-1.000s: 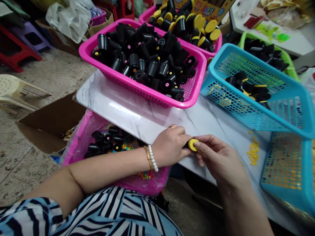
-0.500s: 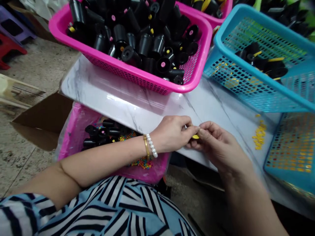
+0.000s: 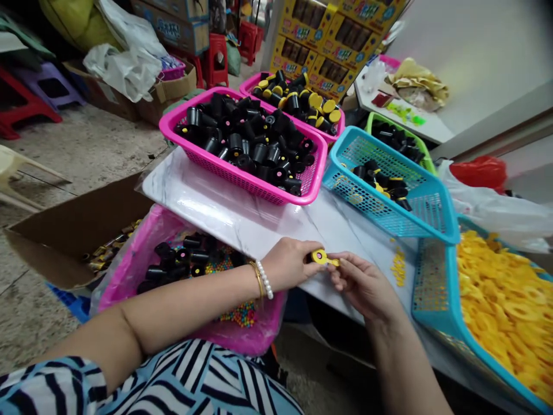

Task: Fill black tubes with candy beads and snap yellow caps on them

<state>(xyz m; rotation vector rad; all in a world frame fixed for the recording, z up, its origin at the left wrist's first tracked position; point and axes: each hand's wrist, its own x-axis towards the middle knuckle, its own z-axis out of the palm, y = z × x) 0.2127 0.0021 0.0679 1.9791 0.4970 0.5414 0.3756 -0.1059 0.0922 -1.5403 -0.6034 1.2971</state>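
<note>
Above the edge of the marbled table, my left hand [image 3: 286, 264] is closed, with thumb and fingers gripping a small part that has a round yellow plastic piece [image 3: 319, 257] with a pink centre on its end. A bit of black shows behind the yellow, mostly hidden by the fingers. My right hand [image 3: 360, 282] pinches the narrow yellow tab sticking out from that round piece. Below my left forearm, a pink bin [image 3: 263, 340] lined with clear plastic holds black cups [image 3: 199, 257] and small coloured beads [image 3: 242, 314].
A pink basket [image 3: 318, 187] full of black cups stands on the marbled table [image 3: 207, 202]. To its right is a blue basket [image 3: 389, 222] with several black-and-yellow parts. Yellow bits [image 3: 398, 265] lie beside a blue bin [image 3: 436, 288] of yellow rings. An open carton [image 3: 64, 225] sits at left.
My view has tilted up, showing more of the room. My hands have drawn slightly apart, and the round yellow piece with its pink centre now faces me, its tab in my right fingers.
</note>
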